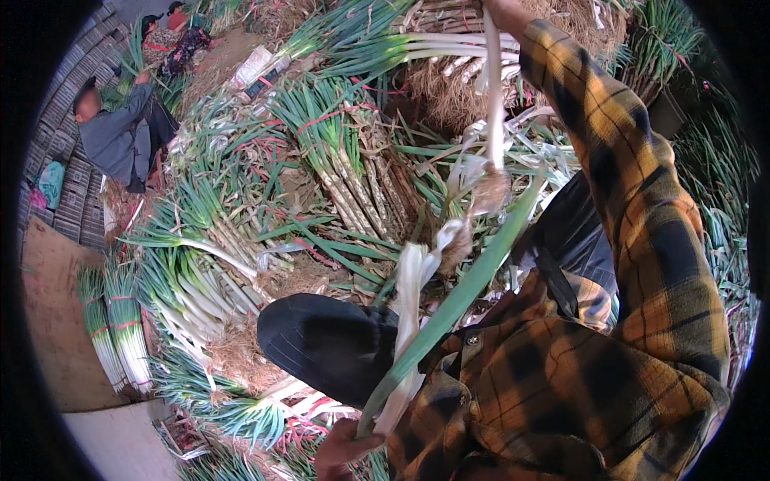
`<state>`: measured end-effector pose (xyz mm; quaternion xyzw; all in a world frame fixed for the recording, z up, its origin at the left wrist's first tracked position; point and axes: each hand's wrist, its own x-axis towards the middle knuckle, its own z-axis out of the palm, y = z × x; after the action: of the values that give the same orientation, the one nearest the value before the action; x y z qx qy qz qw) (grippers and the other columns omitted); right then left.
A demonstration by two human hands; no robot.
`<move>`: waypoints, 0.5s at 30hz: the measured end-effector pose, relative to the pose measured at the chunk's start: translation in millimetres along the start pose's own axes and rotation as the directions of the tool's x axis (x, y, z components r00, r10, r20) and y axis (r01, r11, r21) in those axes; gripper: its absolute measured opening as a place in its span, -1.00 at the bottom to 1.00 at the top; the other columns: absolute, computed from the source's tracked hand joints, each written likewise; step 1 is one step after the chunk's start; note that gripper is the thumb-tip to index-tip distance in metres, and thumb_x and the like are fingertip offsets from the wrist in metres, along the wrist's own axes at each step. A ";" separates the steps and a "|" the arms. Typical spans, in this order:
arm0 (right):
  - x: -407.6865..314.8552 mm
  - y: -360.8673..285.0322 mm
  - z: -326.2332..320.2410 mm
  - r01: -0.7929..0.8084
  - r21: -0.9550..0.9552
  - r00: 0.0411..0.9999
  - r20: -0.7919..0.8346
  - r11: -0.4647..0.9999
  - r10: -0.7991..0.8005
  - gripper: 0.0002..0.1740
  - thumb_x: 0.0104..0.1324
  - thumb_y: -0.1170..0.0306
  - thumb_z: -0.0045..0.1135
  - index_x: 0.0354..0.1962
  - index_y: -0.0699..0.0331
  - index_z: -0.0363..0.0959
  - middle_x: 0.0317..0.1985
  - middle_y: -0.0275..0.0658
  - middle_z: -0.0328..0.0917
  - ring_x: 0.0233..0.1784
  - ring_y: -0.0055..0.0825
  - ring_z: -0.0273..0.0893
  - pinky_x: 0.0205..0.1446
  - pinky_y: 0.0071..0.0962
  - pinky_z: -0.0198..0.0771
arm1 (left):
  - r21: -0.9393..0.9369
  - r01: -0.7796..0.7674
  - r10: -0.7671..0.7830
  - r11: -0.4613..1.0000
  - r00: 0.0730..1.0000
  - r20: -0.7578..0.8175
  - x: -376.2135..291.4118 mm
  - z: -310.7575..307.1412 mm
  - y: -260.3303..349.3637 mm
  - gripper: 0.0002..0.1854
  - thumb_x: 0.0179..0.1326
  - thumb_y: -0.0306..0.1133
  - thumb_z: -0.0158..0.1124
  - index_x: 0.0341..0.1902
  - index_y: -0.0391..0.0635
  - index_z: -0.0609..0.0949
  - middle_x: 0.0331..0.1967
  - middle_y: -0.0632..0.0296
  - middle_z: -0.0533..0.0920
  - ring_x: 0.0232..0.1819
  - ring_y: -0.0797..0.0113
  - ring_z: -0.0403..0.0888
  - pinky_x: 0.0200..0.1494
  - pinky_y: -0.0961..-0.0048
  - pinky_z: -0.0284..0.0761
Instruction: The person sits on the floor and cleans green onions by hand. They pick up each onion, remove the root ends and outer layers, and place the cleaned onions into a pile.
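At the top edge, my right hand (510,15), partly cut off by the frame, grips a long white-stemmed green onion (494,96). Its brown root end (490,191) hangs downward and is slightly blurred. Low in the view, my left hand (346,448) is closed around a broad green leaf (457,309) and a pale, papery outer sheath (409,300). A second root tuft (455,246) shows close to the sheath's upper end. Beyond my knee (325,346) lies a pile of cleaned white onions (198,288). Unpeeled onions with dirty stems (352,186) lie ahead, tied with red string.
Two tied onion bundles (127,327) lie on a brown board (60,324) at left. Root-ended onions are stacked (451,90) at the top. Loose leaves and peelings cover the ground around my legs. A co-worker in grey (117,135) sits at upper left, with other people (165,42) beyond.
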<state>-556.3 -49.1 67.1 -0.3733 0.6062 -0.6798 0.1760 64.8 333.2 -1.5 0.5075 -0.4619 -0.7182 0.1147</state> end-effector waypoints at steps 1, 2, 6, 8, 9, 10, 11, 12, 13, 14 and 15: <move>-3.5 -2.0 -0.1 -0.015 -0.037 0.998 0.064 0.999 0.018 -0.67 0.22 0.17 0.13 -0.43 0.32 0.48 -0.67 -0.34 0.37 -0.69 -0.55 0.27 -0.64 -0.44 0.18 | 0.073 -0.037 0.037 0.997 0.999 0.009 -3.2 -5.4 -2.4 -0.75 0.00 -0.38 0.34 -0.25 -0.26 0.65 -0.46 0.21 0.64 -0.46 0.50 0.53 -0.43 0.59 0.38; -11.1 2.0 2.9 -0.068 -0.002 0.987 0.144 0.998 0.067 -0.69 0.22 0.18 0.13 -0.46 0.28 0.47 -0.70 -0.35 0.33 -0.71 -0.55 0.25 -0.67 -0.43 0.16 | 0.204 0.012 -0.010 0.979 1.000 -0.012 -2.0 -12.2 -1.6 -0.74 0.05 -0.36 0.32 -0.21 -0.27 0.64 -0.45 0.20 0.66 -0.45 0.49 0.57 -0.39 0.59 0.41; -71.9 -9.1 42.0 -0.231 0.199 0.957 0.222 0.952 0.186 -0.78 0.20 0.30 0.12 -0.49 0.28 0.41 -0.69 -0.36 0.32 -0.71 -0.51 0.26 -0.67 -0.48 0.17 | 0.461 -0.202 0.283 0.864 0.952 -0.112 77.3 22.0 72.4 -0.71 0.14 -0.26 0.29 -0.22 -0.27 0.60 -0.63 0.22 0.58 -0.57 0.55 0.48 -0.48 0.50 0.42; -85.9 8.9 49.9 -0.161 0.237 0.959 0.265 0.958 0.095 -0.82 0.19 0.34 0.10 -0.48 0.29 0.41 -0.68 -0.34 0.34 -0.71 -0.50 0.27 -0.67 -0.49 0.19 | 0.652 -0.248 0.335 0.716 0.942 -0.009 125.2 45.6 110.5 -0.68 0.15 -0.18 0.28 -0.23 -0.23 0.57 -0.60 0.04 0.57 -0.55 0.30 0.57 -0.42 0.35 0.44; -96.2 8.4 60.8 -0.066 0.245 0.958 0.286 0.967 -0.007 -0.83 0.19 0.35 0.09 -0.48 0.28 0.40 -0.68 -0.33 0.35 -0.72 -0.50 0.27 -0.68 -0.49 0.20 | 0.705 -0.405 0.420 0.582 0.892 0.166 143.6 46.8 123.6 -0.66 0.15 -0.15 0.25 -0.19 -0.20 0.55 -0.52 0.00 0.58 -0.48 0.06 0.58 -0.39 0.26 0.44; -113.1 0.2 75.4 -0.091 0.237 0.956 0.293 0.967 0.017 -0.82 0.20 0.34 0.08 -0.47 0.28 0.40 -0.68 -0.34 0.34 -0.72 -0.51 0.26 -0.69 -0.49 0.20 | 0.782 -0.512 0.577 0.354 0.778 0.248 159.4 44.6 134.1 -0.64 0.14 -0.15 0.24 -0.13 -0.17 0.54 -0.43 -0.01 0.59 -0.40 -0.09 0.55 -0.36 0.19 0.43; -135.9 -13.7 82.4 -0.115 0.228 0.953 0.300 0.967 0.043 -0.81 0.21 0.33 0.06 -0.47 0.28 0.39 -0.68 -0.35 0.33 -0.72 -0.52 0.26 -0.70 -0.48 0.20 | 0.830 -0.429 0.601 0.358 0.785 0.147 166.0 50.4 159.4 -0.61 0.14 -0.16 0.24 -0.08 -0.19 0.53 -0.39 -0.04 0.58 -0.37 -0.03 0.56 -0.32 0.21 0.44; -161.9 -41.8 68.8 -0.197 0.023 0.885 0.435 0.980 0.168 -0.81 0.22 0.32 0.07 -0.43 0.29 0.39 -0.69 -0.39 0.31 -0.67 -0.56 0.29 -0.67 -0.55 0.21 | 0.795 -0.450 0.678 0.406 0.732 0.069 181.2 50.5 174.7 -0.58 0.15 -0.17 0.23 -0.04 -0.24 0.51 -0.33 -0.07 0.59 -0.28 0.03 0.59 -0.21 0.27 0.46; -179.6 -42.9 92.5 -0.362 0.220 0.806 0.562 0.906 0.186 -0.85 0.23 0.38 0.07 -0.31 0.28 0.35 -0.64 -0.38 0.33 -0.69 -0.57 0.28 -0.68 -0.57 0.19 | 0.696 -0.453 0.679 0.556 0.732 -0.066 186.7 40.9 188.7 -0.55 0.20 -0.17 0.20 0.00 -0.32 0.49 -0.22 -0.05 0.61 -0.19 0.11 0.60 -0.09 0.32 0.47; -193.0 -26.6 108.8 -0.205 0.151 0.796 0.601 0.967 0.075 -0.68 0.27 0.25 0.04 -0.12 0.29 0.40 -0.49 -0.32 0.42 -0.56 -0.55 0.33 -0.47 -0.46 0.30 | 0.530 -0.526 0.673 0.665 0.730 -0.121 188.6 44.0 202.4 -0.49 0.25 -0.09 0.12 0.03 -0.35 0.48 -0.07 -0.05 0.59 -0.04 0.14 0.56 0.04 0.33 0.42; -227.3 -50.6 89.6 -0.226 0.058 0.809 0.567 0.972 0.155 -0.63 0.26 0.27 0.05 -0.06 0.35 0.39 -0.45 -0.31 0.43 -0.47 -0.60 0.35 -0.40 -0.53 0.31 | 0.338 -0.605 0.663 0.721 0.744 -0.082 224.3 51.3 204.1 -0.39 0.28 0.01 0.05 0.11 -0.35 0.43 0.02 -0.06 0.53 0.07 0.16 0.48 0.14 0.33 0.33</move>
<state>-331.0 56.4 47.4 -0.4814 0.5197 -0.5555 0.4354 -142.9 107.5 20.9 0.3974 -0.6941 -0.5053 0.3241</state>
